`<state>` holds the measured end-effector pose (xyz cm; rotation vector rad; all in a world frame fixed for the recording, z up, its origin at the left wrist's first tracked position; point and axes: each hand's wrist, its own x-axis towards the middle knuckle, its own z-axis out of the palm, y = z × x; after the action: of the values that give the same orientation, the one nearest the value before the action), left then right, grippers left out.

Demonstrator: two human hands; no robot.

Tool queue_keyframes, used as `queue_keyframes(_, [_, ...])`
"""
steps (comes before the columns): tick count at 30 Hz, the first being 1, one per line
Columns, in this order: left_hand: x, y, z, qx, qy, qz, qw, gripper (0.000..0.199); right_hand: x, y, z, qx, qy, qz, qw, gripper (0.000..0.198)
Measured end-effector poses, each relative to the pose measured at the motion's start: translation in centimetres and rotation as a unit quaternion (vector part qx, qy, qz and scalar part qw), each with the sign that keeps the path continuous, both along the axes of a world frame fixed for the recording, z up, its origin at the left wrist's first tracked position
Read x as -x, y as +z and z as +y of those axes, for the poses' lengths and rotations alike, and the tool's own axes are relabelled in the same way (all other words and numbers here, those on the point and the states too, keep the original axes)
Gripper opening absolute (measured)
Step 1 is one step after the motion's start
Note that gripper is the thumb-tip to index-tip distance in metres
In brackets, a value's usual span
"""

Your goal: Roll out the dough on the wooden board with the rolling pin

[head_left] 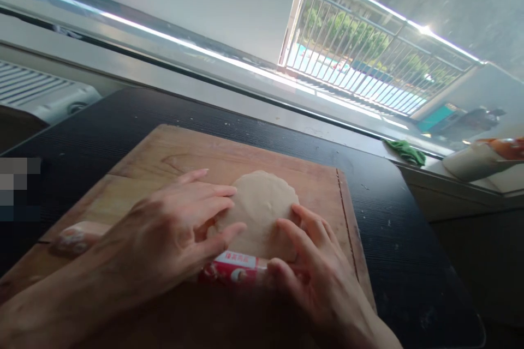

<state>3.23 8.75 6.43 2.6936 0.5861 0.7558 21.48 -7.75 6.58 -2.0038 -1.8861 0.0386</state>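
Left hand (178,215) and right hand (317,256) touch round, flat dough (264,204).

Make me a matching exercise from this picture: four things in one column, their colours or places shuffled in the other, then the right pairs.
Things:
1. Dough
2. Label
3. Cloth
4. Table

Descriptions:
A. Black, beneath the wooden board
B. Pale and flattened, between the left hand and the right hand
C. Green and crumpled, off to the right
D. Red and white, with printed writing

Right pairs: 1-B, 2-D, 3-C, 4-A
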Motion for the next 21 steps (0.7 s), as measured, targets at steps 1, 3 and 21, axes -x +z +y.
queue_keyframes(1, [0.1, 0.1, 0.0, -0.025, 0.002, 0.006, 1.0, 0.021, 0.0, 0.1, -0.1, -0.006, -0.002, 0.005, 1.0, 0.04])
queue_keyframes(3, [0.8, 0.0, -0.7, -0.069, 0.02, 0.018, 0.997, 0.019, 0.2, 0.1, -0.6, -0.033, -0.003, -0.011, 0.999, 0.041])
queue_keyframes(21, [-8.2, 1.9, 1.2, -0.085, 0.173, 0.112, 0.975, 0.032, 2.1, -1.3, -2.6, -0.184, 0.041, -0.034, 0.981, 0.032])
